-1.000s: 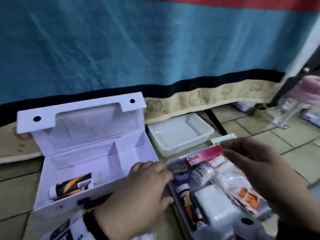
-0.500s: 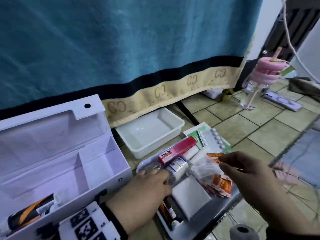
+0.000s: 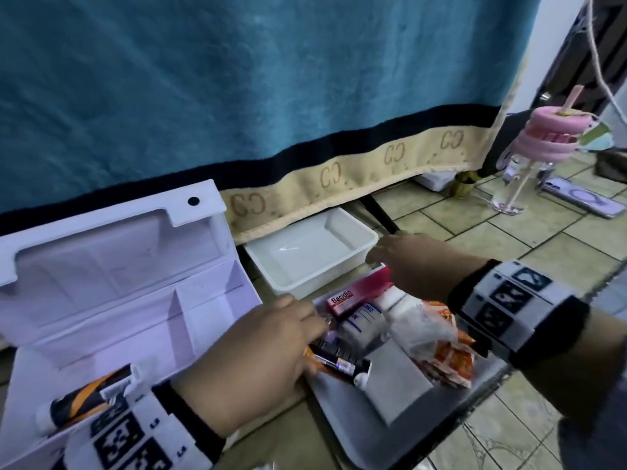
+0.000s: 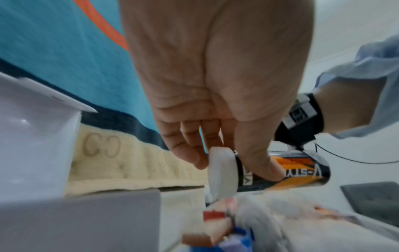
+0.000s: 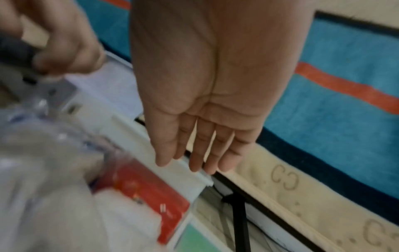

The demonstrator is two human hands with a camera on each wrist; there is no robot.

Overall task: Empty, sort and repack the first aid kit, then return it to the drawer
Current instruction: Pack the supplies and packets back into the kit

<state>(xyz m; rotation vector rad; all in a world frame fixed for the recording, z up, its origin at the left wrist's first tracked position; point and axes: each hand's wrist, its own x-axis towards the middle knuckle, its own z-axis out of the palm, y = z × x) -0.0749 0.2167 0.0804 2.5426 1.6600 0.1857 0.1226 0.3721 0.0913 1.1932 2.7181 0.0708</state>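
The white first aid kit box stands open on the left, with one black-and-orange tube lying in its front compartment. My left hand grips a second black-and-orange tube by its white-capped end, just above the grey tray. On the tray lie a red Bacidin box, a white bottle, a plastic bag of orange sachets and a white gauze pad. My right hand hovers over the tray's far end, fingers straight and holding nothing.
An empty white bin sits behind the tray, under the teal blanket hanging to the floor. At the far right on the tiled floor stand a pink-lidded bottle and a phone.
My right hand let go of the sachet bag and moved forward to the tray's far end. My left hand closed on the tube on the tray. The view shifted right.
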